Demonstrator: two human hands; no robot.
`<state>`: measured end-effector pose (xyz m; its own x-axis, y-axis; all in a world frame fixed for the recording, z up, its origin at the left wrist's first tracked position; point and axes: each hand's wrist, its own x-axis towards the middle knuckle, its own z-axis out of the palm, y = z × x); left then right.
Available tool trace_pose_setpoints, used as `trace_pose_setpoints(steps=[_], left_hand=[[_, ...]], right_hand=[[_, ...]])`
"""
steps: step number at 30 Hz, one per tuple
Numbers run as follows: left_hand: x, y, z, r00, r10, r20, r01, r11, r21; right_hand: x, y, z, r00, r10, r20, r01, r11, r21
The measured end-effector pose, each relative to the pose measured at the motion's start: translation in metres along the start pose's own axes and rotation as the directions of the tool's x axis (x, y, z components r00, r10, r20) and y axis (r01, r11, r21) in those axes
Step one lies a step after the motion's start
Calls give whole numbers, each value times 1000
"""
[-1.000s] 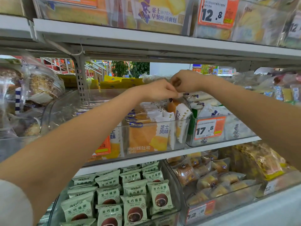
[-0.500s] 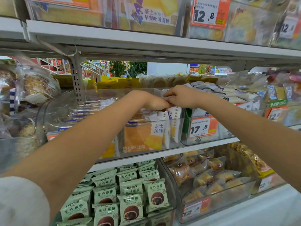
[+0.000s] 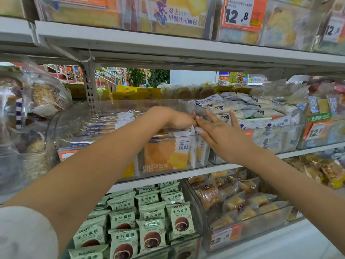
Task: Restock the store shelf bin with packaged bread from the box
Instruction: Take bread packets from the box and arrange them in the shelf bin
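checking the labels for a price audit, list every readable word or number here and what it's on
"12.8": orange price tag, top shelf
"早餐吐司面包": top-shelf bread pack
"芝士风味": bread pack in the clear bin
"生巧福团": green packs, lower shelf
"12.8": tag on lower right bin, blurred
Other tags: too blurred

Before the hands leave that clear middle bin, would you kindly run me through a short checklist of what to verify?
1. Bread packs upright behind the front wall of the clear bin: ok.
2. Left hand free of the packs: cannot tell; its fingers are hidden in the bin.
3. Right hand empty: ok, fingers straight, holding nothing.
4. Room left in the bin: ok, its back is bare.
5. Neighbouring bin's white packs undisturbed: cannot tell.
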<state>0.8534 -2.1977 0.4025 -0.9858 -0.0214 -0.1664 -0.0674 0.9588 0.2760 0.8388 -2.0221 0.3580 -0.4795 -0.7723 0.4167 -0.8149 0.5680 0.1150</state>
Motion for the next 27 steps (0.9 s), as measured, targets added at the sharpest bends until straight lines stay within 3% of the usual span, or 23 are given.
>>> trace_pose_setpoints(steps=[3,7,12,15,17,20,22,24,27], left_hand=[[3,0,-7,995,-66,81,65,998,13],[-1,1,-22,996,-67,-64,69,997,30],[7,2,-24,996,-89,-27,92,973,212],[5,6,-23,997,-83,12,78,971,226],[-3,4,-25,999,-35,-40,41,988,151],[-16,-9,-32,960,16,-279,-9,1000,26],[-24,-18,-32,931,25,-363,-20,1000,17],[-30,-23,-24,940,23,-339,-6,999,51],[-42,-20,-7,961,2,-277,43,986,158]], right_hand=[[7,2,-4,999,-10,31,13,997,-80],[20,0,-15,990,-1,140,26,984,-177],[24,-2,-27,970,3,244,36,988,-153],[25,-2,-32,958,6,286,25,994,-105],[26,1,-35,966,26,256,-26,1000,-5],[20,9,-41,994,111,1,-108,961,254],[12,11,-41,983,142,-114,-100,945,311],[5,6,-37,987,112,-114,-81,966,246],[-2,-9,-27,1000,1,29,-5,993,115]])
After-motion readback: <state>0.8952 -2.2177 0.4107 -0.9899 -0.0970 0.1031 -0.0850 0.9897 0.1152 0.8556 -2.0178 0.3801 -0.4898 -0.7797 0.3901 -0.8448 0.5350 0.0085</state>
